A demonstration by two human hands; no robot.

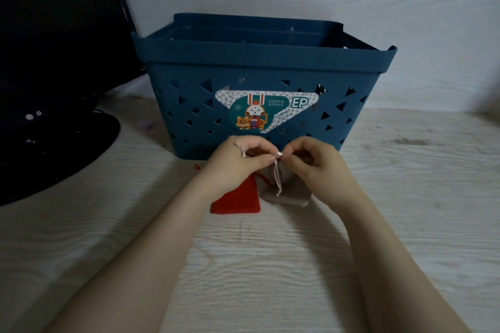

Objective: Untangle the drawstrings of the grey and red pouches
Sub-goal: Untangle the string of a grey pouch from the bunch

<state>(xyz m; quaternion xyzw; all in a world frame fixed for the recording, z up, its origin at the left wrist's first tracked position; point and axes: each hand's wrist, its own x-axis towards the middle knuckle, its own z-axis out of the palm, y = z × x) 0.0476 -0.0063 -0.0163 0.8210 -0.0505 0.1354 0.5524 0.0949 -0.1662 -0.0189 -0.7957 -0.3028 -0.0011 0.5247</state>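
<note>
Grey pouch (286,193): lies flat on the wooden table (270,265), just in front of the basket; its long axis runs from the near edge toward the basket, mouth end away from the person and hidden under the hands.
Red pouch (238,201): flat on the table, touching the grey pouch's left side, long axis likewise toward the basket, upper part covered by the left hand.
Pale drawstring (278,180): pinched up between both hands, two strands hanging down over the grey pouch, knotted end pointing toward the near edge.
Red cord (197,166): a short end shows on the table left of the left hand.
Left hand (238,163): fingers curled, thumb and fingertip pinching the pale drawstring.
Right hand (311,159): fingers curled, pinching the same drawstring just beside the left hand's fingertips.
Blue basket (259,94): stands behind the hands, triangular holes in its wall, sticker facing the person.
Dark monitor (54,62): at the table's far left corner.
</note>
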